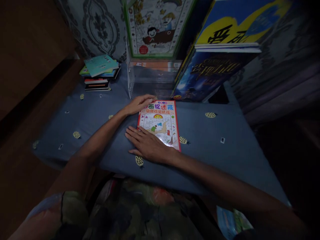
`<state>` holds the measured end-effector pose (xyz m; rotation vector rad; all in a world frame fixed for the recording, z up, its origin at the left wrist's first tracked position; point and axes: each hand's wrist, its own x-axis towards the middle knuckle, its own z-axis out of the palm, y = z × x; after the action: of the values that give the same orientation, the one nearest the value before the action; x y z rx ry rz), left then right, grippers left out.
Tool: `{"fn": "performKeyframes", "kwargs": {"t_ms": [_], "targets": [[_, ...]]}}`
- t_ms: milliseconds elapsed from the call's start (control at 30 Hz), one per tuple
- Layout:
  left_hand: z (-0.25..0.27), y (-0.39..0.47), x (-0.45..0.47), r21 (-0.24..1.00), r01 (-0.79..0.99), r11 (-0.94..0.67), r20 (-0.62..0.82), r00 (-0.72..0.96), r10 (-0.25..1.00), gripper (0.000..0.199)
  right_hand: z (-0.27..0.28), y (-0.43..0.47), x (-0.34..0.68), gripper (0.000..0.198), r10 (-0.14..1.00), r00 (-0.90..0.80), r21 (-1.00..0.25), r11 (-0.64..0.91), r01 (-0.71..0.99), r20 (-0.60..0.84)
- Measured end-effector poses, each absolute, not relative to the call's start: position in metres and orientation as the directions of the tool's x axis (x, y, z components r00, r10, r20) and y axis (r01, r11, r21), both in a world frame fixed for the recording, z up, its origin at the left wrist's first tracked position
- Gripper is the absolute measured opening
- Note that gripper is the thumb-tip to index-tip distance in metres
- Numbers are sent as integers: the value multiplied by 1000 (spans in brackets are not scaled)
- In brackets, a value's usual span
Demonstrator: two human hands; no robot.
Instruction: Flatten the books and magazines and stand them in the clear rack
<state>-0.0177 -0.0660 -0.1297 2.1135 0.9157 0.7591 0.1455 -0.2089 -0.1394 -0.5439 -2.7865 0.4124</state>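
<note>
A thin red-bordered children's book (160,125) lies flat on the table in front of me, its cover showing a sun, small animals and coloured Chinese letters. My left hand (140,104) rests over its upper left corner with fingers stretched out. Across the book's lower left part lies my right hand (151,145), palm down. Its fingers are spread and reach past the left edge onto the cloth. Neither hand grips anything that I can see. The hands cover the cover's left side and lower edge in part.
Behind the book stands a clear acrylic rack (152,80) with a green-framed picture book (155,30). Large blue books (207,71) lean at its right. A stack of small books (100,73) sits back left. A grey-blue pineapple-print cloth (215,140) covers the table.
</note>
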Motion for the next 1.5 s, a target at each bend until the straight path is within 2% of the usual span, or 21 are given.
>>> {"fn": "performKeyframes", "kwargs": {"t_ms": [200,300,433,667,800,1000,1167,1300,1400,1500], "targets": [[-132,-73,-17,685,452,-572,245,596,764,59,-134,-226,154,65,393,-902,-322,890,324,180],[-132,-75,-18,630,491,-601,242,612,753,61,-132,-231,164,65,419,-893,-330,876,351,163],[-131,-76,-18,618,510,-598,231,610,758,64,-133,-237,182,68,467,-868,-367,847,384,171],[-132,-77,-18,605,525,-599,241,595,766,65,-138,-242,216,78,590,-778,-364,788,497,215],[-134,-78,-18,580,524,-623,266,601,753,67,-147,-238,236,72,679,-698,-354,725,591,227],[-135,-79,-17,538,548,-641,274,605,748,64,-159,-221,260,64,843,-477,-360,537,763,247],[-129,-82,-12,556,560,-614,260,584,769,61,-156,-238,252,61,845,-480,-328,535,779,238],[-117,-90,-3,559,594,-578,203,578,790,56,-146,-269,231,56,789,-560,-313,614,724,253],[-103,-100,4,494,659,-566,133,587,799,48,-131,-283,213,53,727,-646,-303,686,662,234],[-90,-113,13,371,720,-587,72,608,791,44,-114,-286,196,49,671,-708,-298,737,606,221]]}}
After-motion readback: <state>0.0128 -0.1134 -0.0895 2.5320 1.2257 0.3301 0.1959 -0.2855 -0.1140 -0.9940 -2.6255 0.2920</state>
